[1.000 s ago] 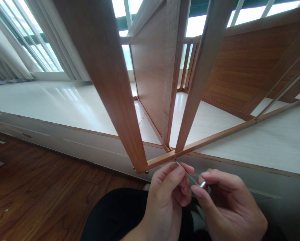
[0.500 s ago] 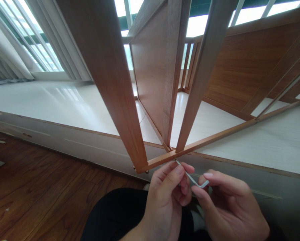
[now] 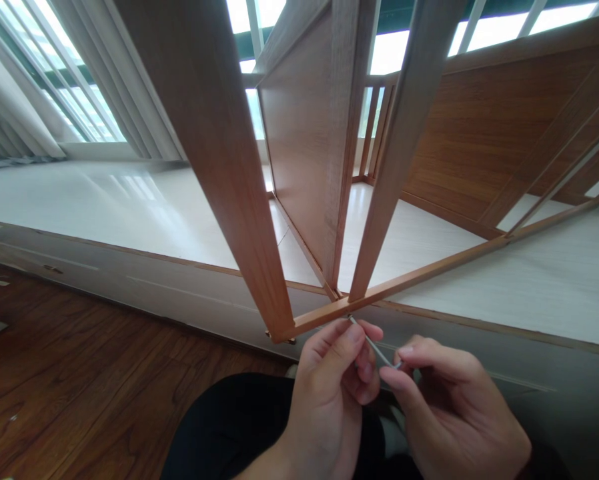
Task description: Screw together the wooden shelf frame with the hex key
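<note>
A thin metal hex key (image 3: 378, 350) slants between my two hands, its tip against the underside of a wooden rail (image 3: 429, 270). My left hand (image 3: 332, 373) pinches the shaft close to that tip, just below the rail. At the short bent end, the thumb and forefinger of my right hand (image 3: 454, 400) close round the key. Where the tip meets the wood is too small to make out, and my left fingers partly cover it. Above my hands, a wooden slat (image 3: 392, 173) rises from the rail, and a wide wooden post (image 3: 229, 180) meets the rail's left end.
A wooden panel (image 3: 299, 133) stands behind the post, and another panel (image 3: 484, 127) is at the right. The frame rests partly on a pale ledge (image 3: 129, 207) by the window. Grey curtains (image 3: 114, 80) hang at left, above a wood floor (image 3: 69, 380).
The bent end of the hex key has swung round between my right fingers and now looks shorter. My left hand stays at the tip; the view has shifted slightly.
</note>
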